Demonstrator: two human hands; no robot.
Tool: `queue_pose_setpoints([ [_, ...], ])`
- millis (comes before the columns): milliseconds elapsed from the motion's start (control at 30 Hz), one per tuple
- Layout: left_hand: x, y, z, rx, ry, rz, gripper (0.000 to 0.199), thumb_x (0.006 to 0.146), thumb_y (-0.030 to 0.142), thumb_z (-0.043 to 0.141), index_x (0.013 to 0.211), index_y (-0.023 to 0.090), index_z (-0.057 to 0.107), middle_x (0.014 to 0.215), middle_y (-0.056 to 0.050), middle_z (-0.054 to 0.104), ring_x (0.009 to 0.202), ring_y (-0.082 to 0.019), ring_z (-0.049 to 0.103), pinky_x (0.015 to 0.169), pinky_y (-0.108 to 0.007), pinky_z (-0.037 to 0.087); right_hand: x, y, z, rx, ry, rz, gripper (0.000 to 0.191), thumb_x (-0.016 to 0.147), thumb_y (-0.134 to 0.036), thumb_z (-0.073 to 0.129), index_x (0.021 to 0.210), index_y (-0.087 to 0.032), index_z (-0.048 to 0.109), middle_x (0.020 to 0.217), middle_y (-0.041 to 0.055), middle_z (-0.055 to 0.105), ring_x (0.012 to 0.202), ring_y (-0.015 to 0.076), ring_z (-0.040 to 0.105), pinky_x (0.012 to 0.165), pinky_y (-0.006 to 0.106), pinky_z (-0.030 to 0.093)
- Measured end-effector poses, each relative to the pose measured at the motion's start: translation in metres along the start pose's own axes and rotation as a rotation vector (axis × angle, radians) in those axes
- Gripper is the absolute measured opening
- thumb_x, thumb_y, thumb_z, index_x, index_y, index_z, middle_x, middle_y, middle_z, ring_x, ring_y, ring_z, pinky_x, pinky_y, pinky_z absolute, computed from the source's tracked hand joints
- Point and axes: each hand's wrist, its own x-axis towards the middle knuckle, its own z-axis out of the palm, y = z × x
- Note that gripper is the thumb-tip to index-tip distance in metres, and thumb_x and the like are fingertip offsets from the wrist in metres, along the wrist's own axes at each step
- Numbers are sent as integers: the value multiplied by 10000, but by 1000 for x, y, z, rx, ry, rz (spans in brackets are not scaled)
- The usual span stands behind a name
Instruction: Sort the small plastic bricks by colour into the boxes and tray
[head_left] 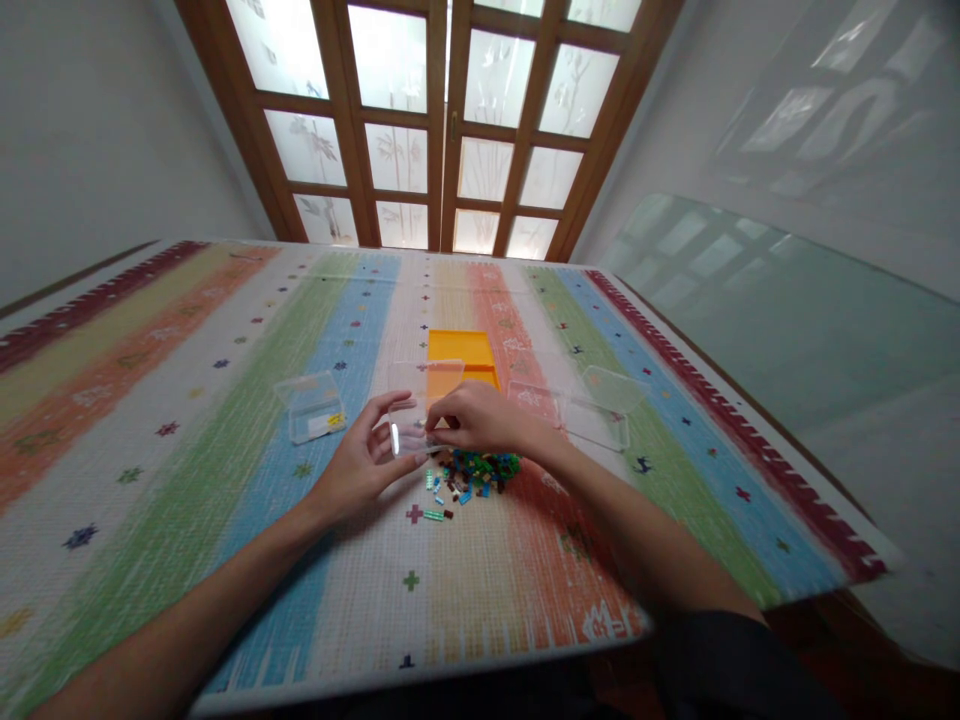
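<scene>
My left hand (pixel 369 450) grips a clear plastic box (pixel 405 432) from its left side, thumb along the near edge and fingers behind. The box's transparent lid (pixel 409 375) stands raised at the back. My right hand (pixel 474 415) is at the right side of this box, its fingertips pinched together over the opening; whatever they hold is too small or hidden to make out. Just below both hands lies a pile of small building bricks (pixel 484 470) in green, blue, brown and white. A few loose bricks, among them a light green brick (pixel 433 516), lie nearer to me.
An open yellow box (pixel 459 347) lies behind my hands. To the left stands an open clear box (pixel 306 430) with a white and yellow label. On the right are more clear boxes (pixel 596 422) with raised lids. A striped cloth (pixel 360 590) covers the table.
</scene>
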Motion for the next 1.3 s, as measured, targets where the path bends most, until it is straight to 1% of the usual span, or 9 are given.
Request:
queue_pose_setpoints([
  [200, 0, 4, 0, 1, 8, -24, 653, 779, 265, 839, 1347, 289, 519, 1451, -100, 599, 1162, -254, 713, 1041, -448, 593, -1, 1, -4, -22, -18, 1, 155, 878, -158, 684, 921, -180, 831, 782, 42, 758, 667, 118, 570, 630, 245, 331],
  [467, 0, 5, 0, -28, 12, -53, 693, 762, 289, 853, 1361, 279, 502, 1472, -112, 567, 1170, -258, 710, 1039, -449, 592, -2, 7, -5, -39, -7, -3, 176, 876, -131, 671, 896, -186, 837, 770, 38, 755, 647, 114, 551, 645, 257, 333],
  [600, 0, 3, 0, -28, 4, -37, 687, 772, 273, 847, 1371, 287, 509, 1465, -113, 576, 1158, -258, 716, 1020, -440, 604, 0, 7, -1, -5, 16, -23, 187, 889, -145, 658, 897, -187, 840, 779, 46, 767, 654, 118, 574, 651, 258, 349],
  [733, 0, 2, 1, -58, -7, -38, 693, 773, 268, 852, 1373, 288, 505, 1493, -112, 551, 1161, -251, 714, 1025, -429, 602, 1, 6, 4, 50, 47, -34, 201, 901, -161, 661, 972, -188, 847, 829, 63, 789, 679, 121, 616, 653, 252, 363],
  [900, 0, 4, 0, -69, -5, -55, 708, 767, 274, 861, 1373, 286, 495, 1489, -110, 548, 1142, -242, 723, 1027, -426, 601, 1, 5, 2, 76, 22, -10, 180, 905, -183, 681, 977, -173, 846, 806, 66, 781, 650, 114, 600, 635, 247, 352],
  [1033, 0, 5, -1, -63, 1, -62, 699, 767, 265, 858, 1370, 287, 505, 1482, -108, 558, 1169, -259, 715, 1046, -440, 591, 0, 4, -2, 70, 3, 15, 182, 900, -194, 685, 988, -165, 842, 755, 42, 749, 593, 95, 530, 611, 247, 325],
  [1133, 1, 6, -1, -54, 11, -52, 693, 755, 269, 862, 1357, 291, 518, 1493, -106, 555, 1182, -272, 708, 1051, -451, 589, -1, 5, -5, 80, 36, 23, 194, 903, -207, 673, 1004, -170, 835, 681, 5, 687, 573, 87, 483, 608, 248, 311],
  [1233, 2, 7, 0, -54, 29, -48, 696, 743, 279, 868, 1345, 289, 520, 1489, -105, 557, 1180, -268, 706, 1061, -463, 582, -4, 9, -12, 157, 98, 7, 202, 917, -271, 661, 925, -145, 819, 598, -28, 590, 559, 83, 456, 598, 244, 307],
  [1300, 2, 8, 1, -59, 45, -51, 694, 740, 285, 866, 1341, 287, 519, 1484, -104, 557, 1176, -265, 705, 1054, -467, 586, -9, 12, -20, 260, 105, -39, 284, 928, -355, 654, 842, -124, 796, 558, -40, 537, 544, 79, 440, 578, 240, 301],
])
